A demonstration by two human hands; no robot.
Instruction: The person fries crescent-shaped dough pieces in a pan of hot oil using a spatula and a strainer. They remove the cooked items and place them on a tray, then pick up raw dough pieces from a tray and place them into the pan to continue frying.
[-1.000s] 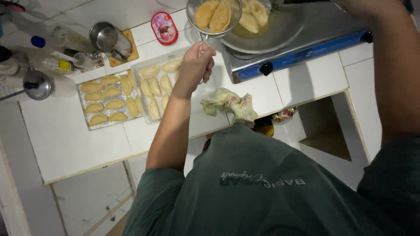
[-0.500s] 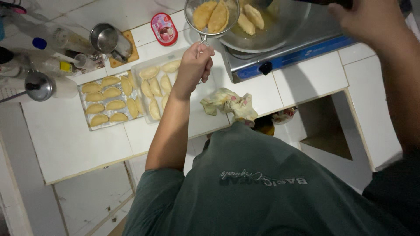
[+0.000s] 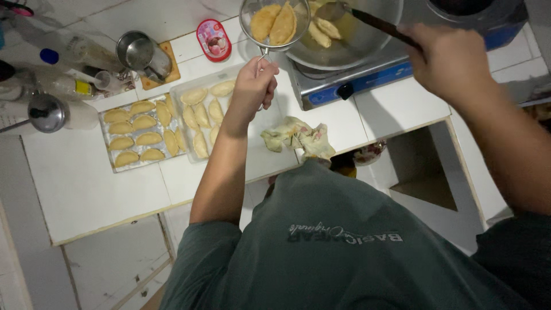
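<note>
Looking down through the head camera, I see my left hand [image 3: 252, 86] with its grip clamped on the thin wire handle of a round mesh strainer [image 3: 274, 23]. The strainer holds two golden fried pastries [image 3: 275, 23] and hangs just over the near-left rim of the frying pan [image 3: 367, 46], which I take as my landmark. My right hand [image 3: 450, 63] is on the right of the pan, its grip shut around the dark handle of a ladle [image 3: 376, 23]; the ladle's bowl lies inside the pan, among more fried pastries [image 3: 321, 31] lying in oil.

Under the pan sits a blue and silver tabletop stove [image 3: 367, 86] with a black knob on its front. Left of the pan and below the strainer, a clear tray [image 3: 181, 95] on the white tiled bench [image 3: 86, 189] carries pale, uncooked half-moon pastries [image 3: 201, 115]. Further left of the pan, touching that tray, a foil-lined tray [image 3: 109, 166] holds more raw pastries [image 3: 140, 138] in rows. In front of the pan, near the bench edge, lies a crumpled cloth [image 3: 295, 138].

Far to the left of the pan stand a steel cup on a small wooden board [image 3: 140, 54], a red-lidded little tub [image 3: 213, 40], several plastic bottles [image 3: 69, 86], and a metal lid with a black knob [image 3: 46, 113]. My grey-green shirt [image 3: 344, 247] fills the lower part of the view, below the pan and bench.
</note>
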